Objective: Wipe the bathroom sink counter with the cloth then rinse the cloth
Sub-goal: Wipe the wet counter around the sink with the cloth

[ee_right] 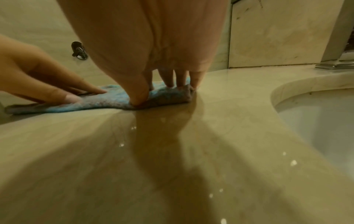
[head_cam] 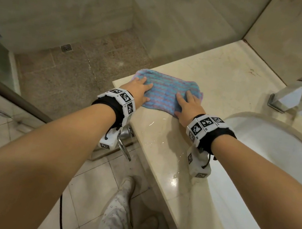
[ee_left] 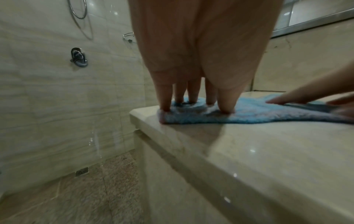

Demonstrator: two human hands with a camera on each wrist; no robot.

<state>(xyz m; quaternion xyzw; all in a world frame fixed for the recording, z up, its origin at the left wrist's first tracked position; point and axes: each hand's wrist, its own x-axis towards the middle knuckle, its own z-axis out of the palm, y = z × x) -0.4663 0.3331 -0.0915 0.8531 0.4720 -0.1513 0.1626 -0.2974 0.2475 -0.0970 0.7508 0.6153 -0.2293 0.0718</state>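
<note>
A blue and pink striped cloth (head_cam: 165,91) lies flat on the beige marble counter (head_cam: 223,70), near its left end. My left hand (head_cam: 140,90) presses on the cloth's left part with straight, spread fingers (ee_left: 164,97). My right hand (head_cam: 189,105) presses flat on its right part, fingertips (ee_right: 140,97) pushing into the cloth (ee_right: 107,101). From the left wrist the cloth (ee_left: 249,112) reaches the counter's corner (ee_left: 141,115). The white sink basin (head_cam: 271,154) lies to the right of my right hand.
A chrome faucet (head_cam: 296,98) stands behind the basin at the far right. Water drops glisten on the counter's front (head_cam: 174,175). Left of the counter is a shower floor with a drain (head_cam: 66,47) and a glass panel. My leg and shoe (head_cam: 126,188) are below the counter edge.
</note>
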